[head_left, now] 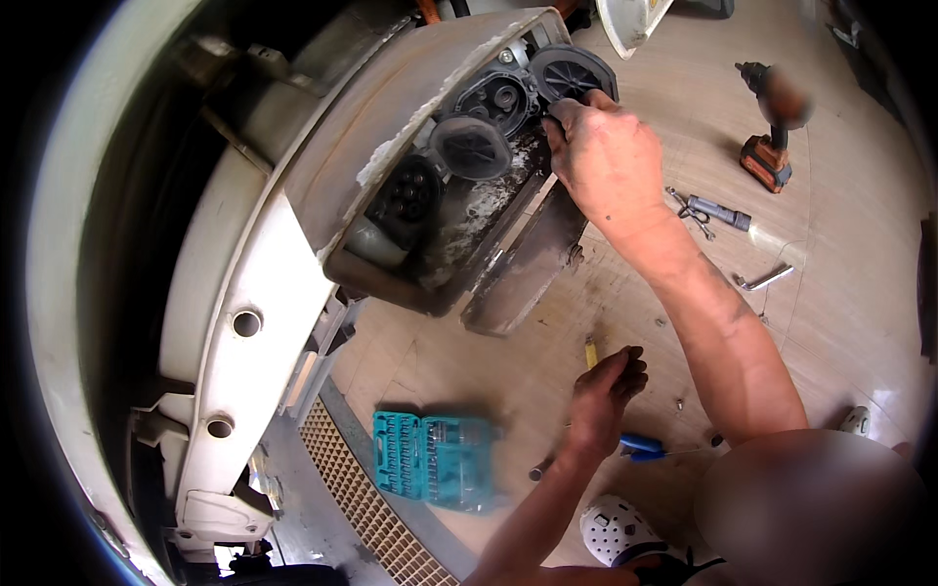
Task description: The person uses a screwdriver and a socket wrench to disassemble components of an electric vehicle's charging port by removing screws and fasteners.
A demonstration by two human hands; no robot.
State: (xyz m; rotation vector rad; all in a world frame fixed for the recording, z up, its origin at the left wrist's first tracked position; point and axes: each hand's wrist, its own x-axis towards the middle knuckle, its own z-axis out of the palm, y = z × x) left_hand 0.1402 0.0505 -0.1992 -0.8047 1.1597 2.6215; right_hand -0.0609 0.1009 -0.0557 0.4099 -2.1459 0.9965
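My right hand (608, 161) reaches to the open end of a rusty metal box (381, 127). Its fingers are closed in a pinch beside a round black cap (569, 74); what lies between the fingertips is hidden. Inside the box sit a black round socket (500, 100), a second hinged cap (471, 146) and a darker multi-hole socket (405, 195). My left hand (603, 396) hangs low above the floor, its fingers darkened, loosely bent and somewhat apart, with no held thing visible. A small yellow object (591, 353) shows just past it; whether they touch is unclear.
A teal bit case (430, 454) lies open on the floor (664, 293). To the right are a cordless drill (770, 137), a lit flashlight (720, 212) and a bent wrench (765, 278). A blue-handled tool (642, 446) lies near a white clog (616, 530). White vehicle bodywork (256, 293) fills the left.
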